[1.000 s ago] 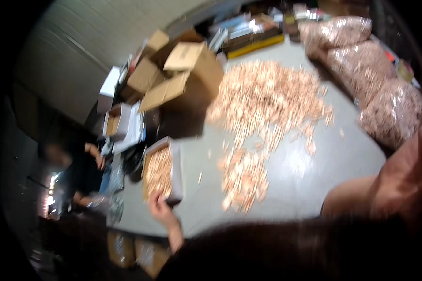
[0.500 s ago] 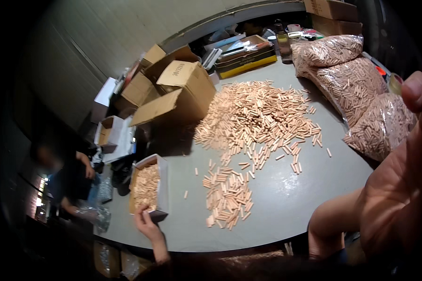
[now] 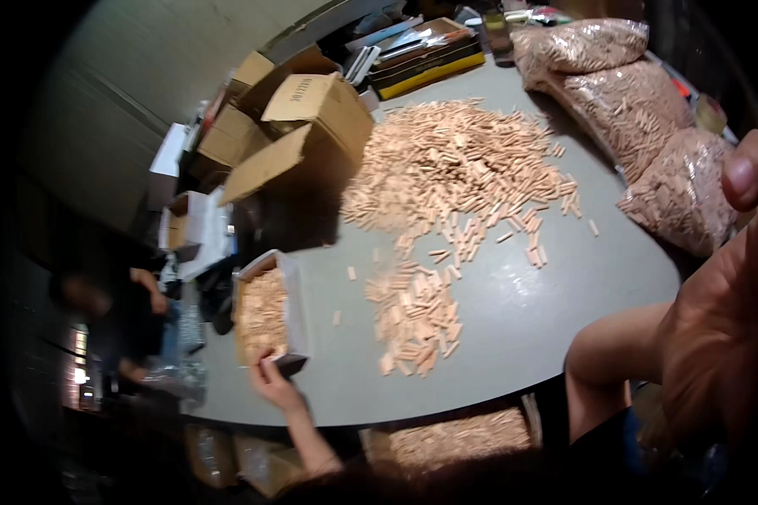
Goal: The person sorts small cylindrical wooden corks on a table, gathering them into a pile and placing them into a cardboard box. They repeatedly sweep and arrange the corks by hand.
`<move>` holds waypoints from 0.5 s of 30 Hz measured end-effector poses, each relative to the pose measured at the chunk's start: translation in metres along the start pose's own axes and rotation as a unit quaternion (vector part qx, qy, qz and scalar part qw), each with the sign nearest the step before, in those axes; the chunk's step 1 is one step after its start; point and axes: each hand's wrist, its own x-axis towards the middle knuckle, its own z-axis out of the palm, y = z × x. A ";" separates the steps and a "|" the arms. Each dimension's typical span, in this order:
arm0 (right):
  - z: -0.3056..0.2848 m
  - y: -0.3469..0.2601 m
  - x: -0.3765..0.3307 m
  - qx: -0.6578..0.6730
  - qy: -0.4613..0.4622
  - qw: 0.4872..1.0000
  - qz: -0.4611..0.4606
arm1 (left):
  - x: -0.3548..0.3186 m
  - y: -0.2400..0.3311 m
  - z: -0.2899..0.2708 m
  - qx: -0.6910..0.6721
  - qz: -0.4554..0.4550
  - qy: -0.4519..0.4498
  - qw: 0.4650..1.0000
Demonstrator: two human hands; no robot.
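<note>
My left hand (image 3: pixel 274 387) is at the near end of a small white-sided box (image 3: pixel 293 307), its bent fingers gripping the near edge. The box is full of short wooden dowels (image 3: pixel 263 311). My right hand (image 3: pixel 720 311) is raised close to the camera at the right, palm and thumb showing; its other fingers are lost in the dark rim. A large heap of dowels (image 3: pixel 459 164) covers the middle of the grey table (image 3: pixel 556 311), with a smaller pile (image 3: pixel 417 324) nearer me and a few loose ones around.
Clear plastic bags of dowels (image 3: pixel 632 109) lie at the right. An opened cardboard box (image 3: pixel 312 126) and a black-and-yellow tray (image 3: pixel 429 67) stand at the back. Below the front edge is another container of dowels (image 3: pixel 463 438). A person (image 3: pixel 126 311) works at the left.
The view has tilted down, so the table sits higher and more of the dowel container below the edge shows. My left hand stays at the small box; my right hand remains raised.
</note>
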 end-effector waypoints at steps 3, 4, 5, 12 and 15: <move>0.007 -0.002 -0.001 0.010 -0.011 0.999 -0.036 | 0.008 0.001 0.000 -0.027 -0.022 -0.005 0.999; 0.006 -0.003 -0.002 0.009 -0.009 0.999 -0.041 | 0.005 0.001 0.000 -0.026 -0.018 -0.005 0.999; 0.002 -0.003 -0.004 0.002 0.003 0.999 -0.039 | 0.004 0.006 0.002 -0.131 -0.108 -0.004 0.986; 0.003 0.000 -0.007 0.002 0.001 0.998 -0.064 | -0.003 0.008 0.000 -0.187 -0.040 -0.027 0.981; -0.002 -0.001 -0.003 -0.015 -0.006 0.997 -0.069 | 0.014 -0.006 -0.003 -0.001 0.034 -0.018 0.999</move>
